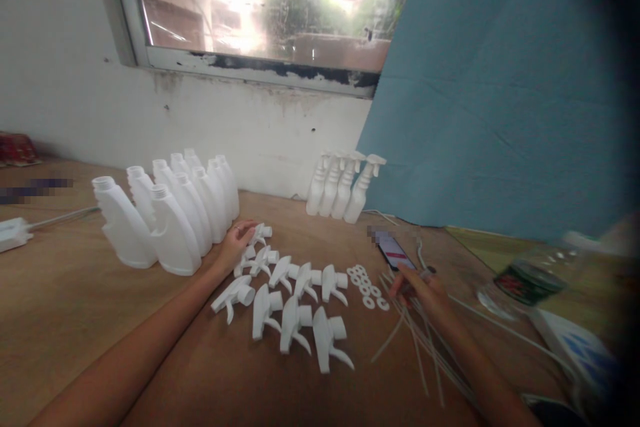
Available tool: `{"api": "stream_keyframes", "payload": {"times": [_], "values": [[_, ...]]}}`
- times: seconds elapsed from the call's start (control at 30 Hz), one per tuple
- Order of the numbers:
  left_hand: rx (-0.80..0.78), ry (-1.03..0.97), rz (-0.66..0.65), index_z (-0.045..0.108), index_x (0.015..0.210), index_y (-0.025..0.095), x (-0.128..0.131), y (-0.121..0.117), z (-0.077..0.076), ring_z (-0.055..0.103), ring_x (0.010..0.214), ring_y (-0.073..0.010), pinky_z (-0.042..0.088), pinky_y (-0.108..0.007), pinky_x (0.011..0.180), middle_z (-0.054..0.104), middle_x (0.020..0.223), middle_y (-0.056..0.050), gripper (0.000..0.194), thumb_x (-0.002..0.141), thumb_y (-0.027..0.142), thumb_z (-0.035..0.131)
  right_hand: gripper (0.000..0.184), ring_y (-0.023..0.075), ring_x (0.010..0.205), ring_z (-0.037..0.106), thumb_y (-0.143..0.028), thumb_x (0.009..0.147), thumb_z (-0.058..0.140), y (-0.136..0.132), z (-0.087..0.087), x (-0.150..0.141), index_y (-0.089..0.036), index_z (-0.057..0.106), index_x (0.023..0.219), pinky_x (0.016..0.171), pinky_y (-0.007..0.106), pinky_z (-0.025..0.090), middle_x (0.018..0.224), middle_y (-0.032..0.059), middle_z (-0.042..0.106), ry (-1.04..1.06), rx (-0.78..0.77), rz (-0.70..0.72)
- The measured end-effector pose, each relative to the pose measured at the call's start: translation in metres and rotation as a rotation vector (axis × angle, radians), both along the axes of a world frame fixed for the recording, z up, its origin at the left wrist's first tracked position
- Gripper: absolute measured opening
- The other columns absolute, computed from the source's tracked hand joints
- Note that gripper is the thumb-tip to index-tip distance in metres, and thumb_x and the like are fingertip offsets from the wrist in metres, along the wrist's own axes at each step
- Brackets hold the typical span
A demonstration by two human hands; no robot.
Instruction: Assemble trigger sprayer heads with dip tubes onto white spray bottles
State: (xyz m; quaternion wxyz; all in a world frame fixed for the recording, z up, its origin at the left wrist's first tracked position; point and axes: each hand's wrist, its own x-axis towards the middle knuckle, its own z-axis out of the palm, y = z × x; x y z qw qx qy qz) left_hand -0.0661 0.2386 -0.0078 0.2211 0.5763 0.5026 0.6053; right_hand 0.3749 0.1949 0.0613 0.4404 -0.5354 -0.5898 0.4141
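Surface (75,320): a brown wooden top that carries everything, running back to a white wall under a window.
Blue sheet (500,80): hangs at the back right, behind the far row of finished bottles.
Open bottles (165,213): a cluster of white plastic bottles without tops, standing upright at the left, just beside the left hand.
Capped bottles (345,187): four white bottles with spray heads on, upright against the wall, well apart from both hands.
Spray heads (285,300): a loose spread of white trigger tops lying on their sides between the two forearms. They look like light, stiff moulded plastic, a little slick; the round collar or the body behind the trigger seems the surest place to pinch one.
Thin tubes (420,340): pale, bendy-looking dip tubes fanned out under and beside the right hand; likely to flex, so best taken near one end.
Phone (395,252): lies screen-up just beyond the right hand.
Rings (367,283): small white washers in a loose patch between the spray heads and the right hand.
Left hand (237,240): rests palm down, fingers loosely curled on a spray head at the far edge of the spread; not clearly closed round it.
Right hand (417,290): lies over the tubes, fingers bent toward them; whether it grips one cannot be told.
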Motion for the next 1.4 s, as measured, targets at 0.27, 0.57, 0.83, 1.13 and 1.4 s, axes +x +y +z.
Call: {"api": "stream_keyframes", "payload": {"times": [0.27,0.57,0.83,1.13,1.4], "values": [[0.034,0.172,0.020,0.067,0.105,0.017,0.000,-0.009,0.009,0.056,0.114,-0.0229,0.041,-0.038,0.103,0.063,0.119,-0.009,0.034,0.087,0.042,0.050,0.055,0.0122,0.035,0.049,-0.065,0.076,0.060,0.006,-0.007,0.006,-0.017,0.065,0.049,0.035,0.025,0.037,0.052,0.0093,0.066,-0.013,0.004,-0.012],[0.064,0.501,0.085,0.064,0.086,0.019,-0.006,-0.026,0.021,0.054,0.097,-0.0264,0.040,-0.043,0.096,0.059,0.093,-0.009,0.017,0.085,0.033,0.055,0.054,0.0126,0.036,0.050,-0.063,0.076,0.062,0.004,-0.005,0.006,-0.016,0.065,0.049,0.035,0.024,0.037,0.054,0.0100,0.067,-0.015,0.014,-0.019],[0.083,0.687,0.060,0.058,0.072,0.020,-0.009,-0.024,0.019,0.052,0.084,-0.0238,0.042,-0.038,0.081,0.056,0.079,-0.007,0.025,0.090,0.034,0.048,0.053,0.0125,0.036,0.050,-0.062,0.077,0.062,0.002,-0.003,0.005,-0.016,0.066,0.050,0.035,0.024,0.038,0.055,0.0102,0.068,-0.002,0.027,-0.012],[0.118,0.918,0.003,0.055,0.077,0.019,-0.011,-0.026,0.025,0.052,0.082,-0.0212,0.042,-0.035,0.078,0.056,0.081,-0.006,0.027,0.096,0.032,0.042,0.053,0.0116,0.035,0.051,-0.059,0.079,0.062,0.007,-0.007,0.009,-0.015,0.067,0.050,0.035,0.022,0.038,0.053,0.0097,0.067,0.024,0.032,-0.009],[0.142,1.077,0.034,0.056,0.082,0.017,-0.005,-0.034,0.034,0.054,0.084,-0.0221,0.041,-0.036,0.079,0.059,0.083,-0.007,0.026,0.098,0.030,0.039,0.053,0.0117,0.035,0.051,-0.059,0.079,0.062,0.005,-0.006,0.006,-0.015,0.066,0.050,0.033,0.022,0.037,0.053,0.0094,0.067,0.033,0.044,0.003]]}}
